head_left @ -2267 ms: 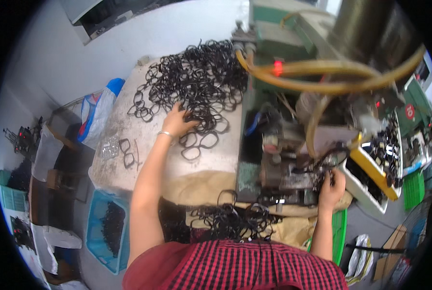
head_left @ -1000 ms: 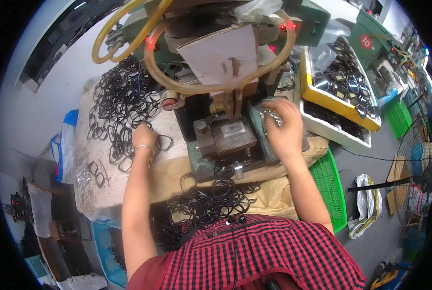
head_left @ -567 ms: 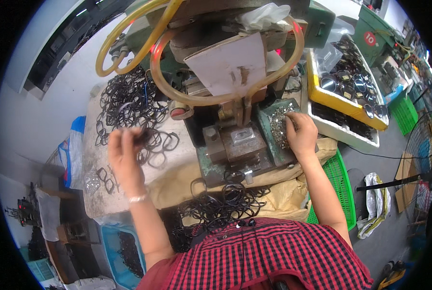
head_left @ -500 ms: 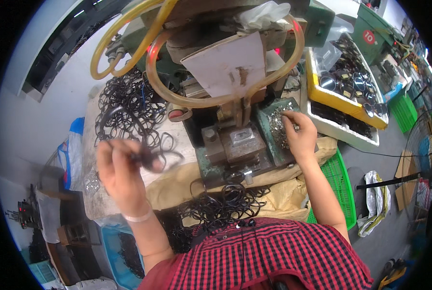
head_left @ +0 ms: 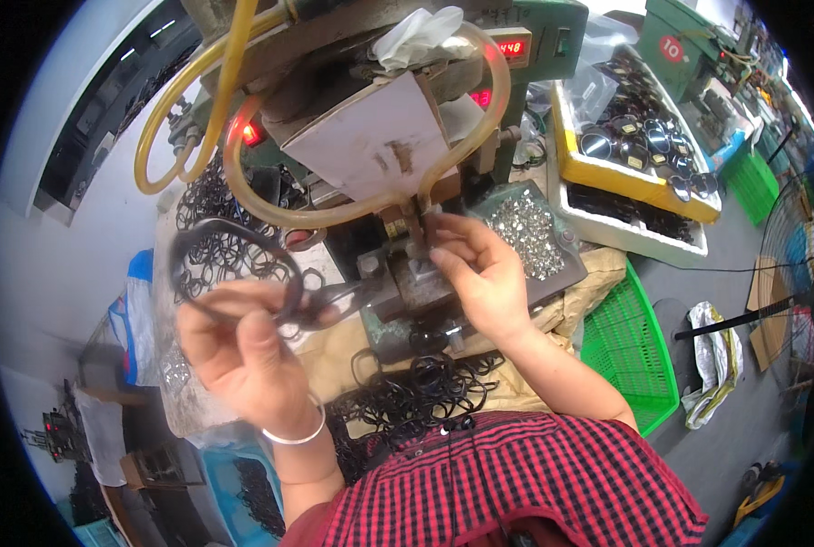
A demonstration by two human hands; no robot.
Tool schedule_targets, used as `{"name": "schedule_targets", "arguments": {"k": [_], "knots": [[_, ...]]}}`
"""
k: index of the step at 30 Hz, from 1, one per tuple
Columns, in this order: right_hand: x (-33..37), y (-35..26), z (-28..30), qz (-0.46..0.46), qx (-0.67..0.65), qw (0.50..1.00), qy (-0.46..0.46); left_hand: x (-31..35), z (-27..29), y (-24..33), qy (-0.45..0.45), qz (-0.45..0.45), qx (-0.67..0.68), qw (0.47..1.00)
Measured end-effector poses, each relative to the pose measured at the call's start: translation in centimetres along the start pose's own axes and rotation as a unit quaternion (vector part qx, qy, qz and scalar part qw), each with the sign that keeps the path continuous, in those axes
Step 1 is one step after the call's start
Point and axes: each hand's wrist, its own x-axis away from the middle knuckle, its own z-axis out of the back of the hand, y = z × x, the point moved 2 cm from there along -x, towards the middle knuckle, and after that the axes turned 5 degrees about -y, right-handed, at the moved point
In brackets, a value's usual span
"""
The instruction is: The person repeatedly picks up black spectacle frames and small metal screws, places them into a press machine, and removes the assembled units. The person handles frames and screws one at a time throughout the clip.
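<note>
My left hand (head_left: 247, 351), blurred by motion, holds a black eyeglass frame (head_left: 293, 264) left of the bench press. One end of the frame stretches toward the press's metal block (head_left: 425, 290). My right hand (head_left: 484, 273) has its thumb and fingertips pinched beside the upright metal rod (head_left: 418, 239), just above that block. Whatever is between those fingertips is too small or hidden to make out. To the right of the block, a green tray (head_left: 571, 260) carries a heap of small shiny metal pieces (head_left: 525, 232).
Black frames lie piled on the left of the bench (head_left: 216, 191), and another pile (head_left: 416, 387) is in front of me. Yellow hoses (head_left: 334, 219) loop across the press. Foam boxes (head_left: 635, 187) of sunglasses stand at right, above a green basket (head_left: 630, 356). A blue bin (head_left: 220, 469) is lower left.
My right hand has left the metal pieces and moved left to the press rod. My left hand has brought the black frame toward the metal block. The view has shifted slightly.
</note>
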Motion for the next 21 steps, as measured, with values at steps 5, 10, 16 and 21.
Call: {"name": "schedule_targets", "arguments": {"k": [5,10,16,21], "knots": [[-0.2,-1.0,-0.7,-0.011,-0.026,0.999,-0.017,-2.8,0.4,-3.4,-0.016,-0.011,0.008,1.000],[0.0,-2.9,-0.8,-0.089,0.027,0.995,-0.027,-2.8,0.1,-2.7,-0.024,-0.018,-0.003,1.000],[-0.5,-3.8,3.2,0.065,0.389,0.914,-0.094,1.4,-2.4,-1.0,-0.102,0.067,-0.061,0.991],[-0.7,3.3,11.3,0.073,0.691,0.713,0.089,1.3,-4.7,-3.8,-0.123,0.114,-0.065,0.984]]}}
